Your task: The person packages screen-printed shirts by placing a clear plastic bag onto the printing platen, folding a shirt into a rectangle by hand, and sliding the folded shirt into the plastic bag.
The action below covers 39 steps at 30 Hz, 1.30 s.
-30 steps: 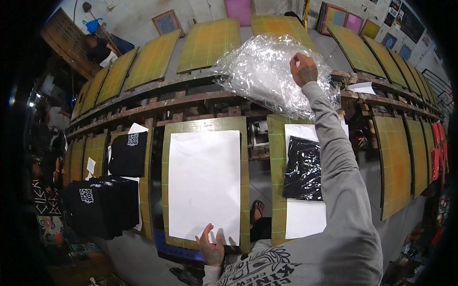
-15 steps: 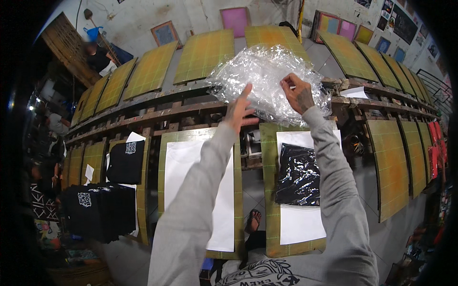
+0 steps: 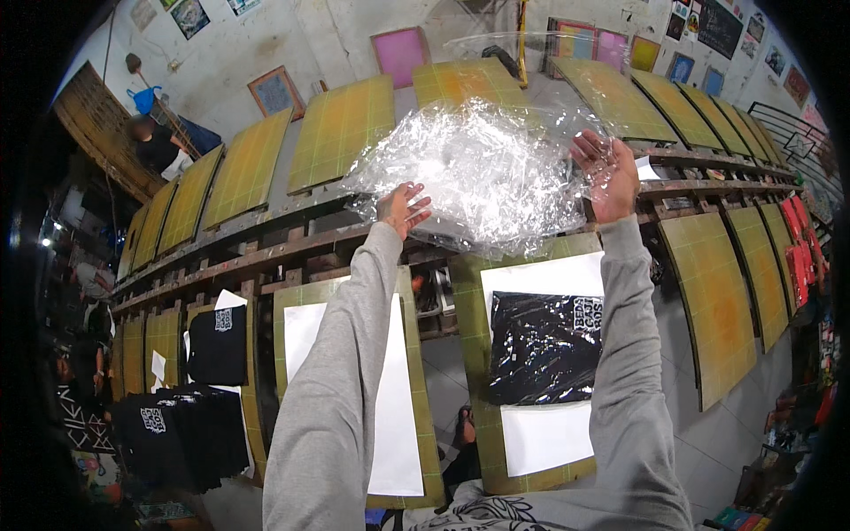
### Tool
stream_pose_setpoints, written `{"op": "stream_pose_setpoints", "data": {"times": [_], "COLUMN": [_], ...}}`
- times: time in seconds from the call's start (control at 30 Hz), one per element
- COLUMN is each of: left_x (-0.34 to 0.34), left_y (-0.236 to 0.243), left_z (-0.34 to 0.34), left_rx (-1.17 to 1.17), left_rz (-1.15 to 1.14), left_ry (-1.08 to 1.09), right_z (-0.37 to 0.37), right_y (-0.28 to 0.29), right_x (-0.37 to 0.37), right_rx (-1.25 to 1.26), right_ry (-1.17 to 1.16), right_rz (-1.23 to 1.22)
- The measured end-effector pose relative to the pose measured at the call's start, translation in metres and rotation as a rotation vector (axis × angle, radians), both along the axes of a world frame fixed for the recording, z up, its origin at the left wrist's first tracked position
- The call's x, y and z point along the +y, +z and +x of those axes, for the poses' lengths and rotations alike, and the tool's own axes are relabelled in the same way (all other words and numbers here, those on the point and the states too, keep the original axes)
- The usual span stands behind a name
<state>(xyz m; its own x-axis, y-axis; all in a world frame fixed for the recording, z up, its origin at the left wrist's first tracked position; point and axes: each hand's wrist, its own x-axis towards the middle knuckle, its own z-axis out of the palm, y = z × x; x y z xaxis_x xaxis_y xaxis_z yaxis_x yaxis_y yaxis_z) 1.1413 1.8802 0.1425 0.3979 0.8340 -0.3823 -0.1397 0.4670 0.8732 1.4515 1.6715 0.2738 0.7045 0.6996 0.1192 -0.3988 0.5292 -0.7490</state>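
Note:
A crinkled heap of clear plastic bags (image 3: 478,159) lies across the table rails, a thin sheet lifted above its upper right. My left hand (image 3: 403,208) is at the heap's lower left, fingers apart. My right hand (image 3: 605,175) is at its right edge, palm up, fingers loosely curled and apart behind clear film. Below, a folded black shirt in plastic (image 3: 540,345) with a white print lies on white paper (image 3: 544,442) on a yellowish board. Beside it another board holds a blank white sheet (image 3: 394,442).
Yellow boards (image 3: 708,301) line both sides of the wooden rails (image 3: 248,230). Folded black shirts (image 3: 177,442) are stacked at left. Red items (image 3: 797,248) hang at right. Another person (image 3: 155,146) in black is at upper left. Framed screens (image 3: 398,57) lean on the wall.
My left hand has risen from the white sheet to the plastic heap. My right hand has moved rightward and turned palm up, its fingers spreading. Plastic film has lifted upward.

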Motion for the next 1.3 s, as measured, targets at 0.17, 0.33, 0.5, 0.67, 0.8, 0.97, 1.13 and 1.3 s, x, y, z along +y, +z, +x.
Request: {"op": "stream_pose_setpoints", "data": {"times": [0.17, 0.33, 0.5, 0.67, 0.8, 0.97, 1.13, 1.3], "left_x": [0.029, -0.016, -0.109, -0.160, -0.190, -0.227, -0.269, -0.314], "left_y": [0.002, 0.040, 0.087, 0.115, 0.124, 0.114, 0.082, 0.031], "left_z": [0.025, 0.081, 0.081, 0.039, -0.010, -0.119, -0.250, -0.379], "left_rx": [0.148, 0.533, 0.261, -0.244, -0.123, 0.048, 0.201, 0.418], "left_rz": [-0.028, 0.147, 0.565, 0.240, 0.364, 0.551, 0.544, 0.400], "left_ry": [0.114, 0.476, 0.353, -0.436, -0.085, 0.118, 0.233, 0.324], "right_z": [-0.008, 0.035, 0.025, -0.026, -0.066, -0.159, -0.270, -0.350], "right_y": [0.014, -0.009, 0.002, 0.014, 0.019, 0.004, -0.055, -0.117], "right_x": [-0.027, -0.086, -0.145, -0.185, -0.215, -0.237, -0.232, -0.243], "right_rx": [0.193, 0.087, 0.237, 0.157, -0.073, -0.135, -0.470, -0.418], "right_ry": [0.107, 0.260, 0.477, 0.300, 0.130, 0.195, 0.216, 0.474], "right_rz": [0.069, 0.337, 0.487, 0.117, -0.122, -0.323, -0.588, -0.769]}}
